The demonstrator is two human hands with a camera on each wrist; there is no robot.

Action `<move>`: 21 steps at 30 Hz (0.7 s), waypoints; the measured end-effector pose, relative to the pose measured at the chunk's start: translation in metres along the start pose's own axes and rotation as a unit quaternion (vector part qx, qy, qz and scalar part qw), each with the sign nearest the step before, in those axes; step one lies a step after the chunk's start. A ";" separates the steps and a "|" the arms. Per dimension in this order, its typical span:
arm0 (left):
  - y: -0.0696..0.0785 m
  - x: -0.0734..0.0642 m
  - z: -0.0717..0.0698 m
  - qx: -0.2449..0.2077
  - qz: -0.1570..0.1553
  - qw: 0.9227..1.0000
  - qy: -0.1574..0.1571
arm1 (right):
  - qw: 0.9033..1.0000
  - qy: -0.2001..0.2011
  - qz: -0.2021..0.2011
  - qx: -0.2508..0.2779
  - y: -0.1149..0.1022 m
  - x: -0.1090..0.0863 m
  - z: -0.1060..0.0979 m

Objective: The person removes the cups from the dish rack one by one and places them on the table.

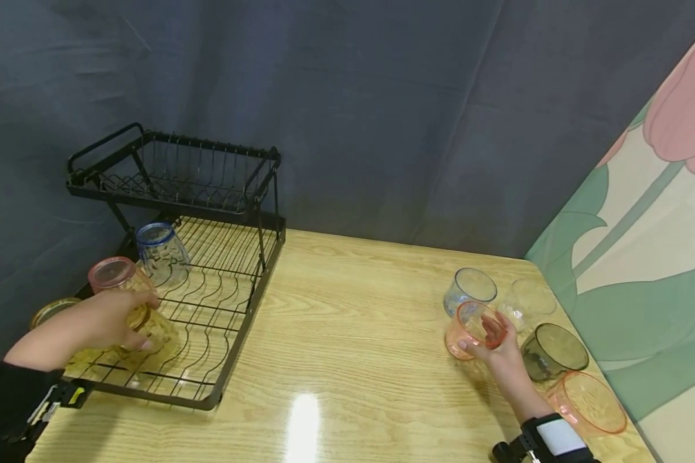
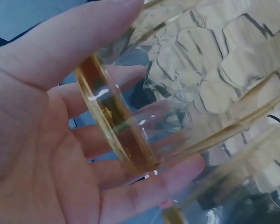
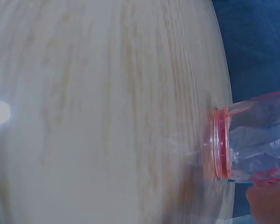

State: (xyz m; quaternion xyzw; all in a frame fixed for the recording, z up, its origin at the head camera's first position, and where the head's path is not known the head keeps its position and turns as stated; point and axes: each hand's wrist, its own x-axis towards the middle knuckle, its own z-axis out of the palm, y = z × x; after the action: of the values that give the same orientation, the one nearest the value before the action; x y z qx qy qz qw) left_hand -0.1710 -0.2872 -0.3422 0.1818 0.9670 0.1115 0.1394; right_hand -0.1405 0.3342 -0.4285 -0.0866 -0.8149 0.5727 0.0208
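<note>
My left hand (image 1: 107, 318) grips a yellow glass (image 1: 163, 337) over the lower tier of the black dish rack (image 1: 211, 403). In the left wrist view the thumb and fingers curl round the end of this patterned glass (image 2: 210, 79); whether it touches the wires cannot be told. At the right of the table, my right hand (image 1: 500, 347) pinches a pink glass (image 1: 457, 337) at its rim, thumb outside and fingers inside. The right wrist view shows that pink glass (image 3: 259, 140) with its base at or close to the tabletop.
Inside the rack stand an upturned pink glass (image 1: 112, 273), a blue-rimmed glass (image 1: 165, 257) and another yellow glass (image 1: 49, 310). Around my right hand are a blue glass (image 1: 469, 289), a clear glass (image 1: 529, 302), a dark olive glass (image 1: 556, 354) and a larger pink one (image 1: 593, 405).
</note>
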 end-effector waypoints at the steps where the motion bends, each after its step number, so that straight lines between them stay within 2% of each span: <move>1: 0.002 0.001 -0.001 0.000 0.001 1.000 0.003 | 1.000 -0.005 -0.001 -0.002 0.000 0.000 -0.001; 4: 0.009 0.002 -0.004 0.001 0.002 1.000 0.020 | 1.000 -0.011 -0.008 -0.011 -0.001 -0.002 -0.001; 8: 0.022 0.003 -0.011 -0.003 0.009 0.998 0.061 | 1.000 0.000 -0.013 -0.027 -0.008 -0.004 -0.003; 13: 0.038 0.001 -0.015 -0.029 0.034 0.992 0.115 | 0.999 0.023 -0.030 0.000 -0.019 -0.007 -0.005; 15: 0.044 -0.001 -0.016 -0.038 0.044 0.990 0.130 | 0.999 0.035 -0.039 0.013 -0.023 -0.008 -0.005; 18: 0.052 -0.002 -0.018 -0.054 0.052 0.986 0.148 | 0.997 0.055 -0.056 0.006 -0.030 -0.012 -0.007; 21: 0.060 -0.003 -0.020 -0.070 0.051 0.983 0.163 | 0.994 0.072 -0.078 0.021 -0.037 -0.015 -0.006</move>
State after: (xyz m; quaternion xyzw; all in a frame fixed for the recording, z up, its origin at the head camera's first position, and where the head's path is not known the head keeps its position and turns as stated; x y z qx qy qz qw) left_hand -0.1552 -0.2370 -0.3064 0.2002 0.9560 0.2142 -0.0135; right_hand -0.1287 0.3254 -0.3910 -0.0631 -0.8032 0.5788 0.1259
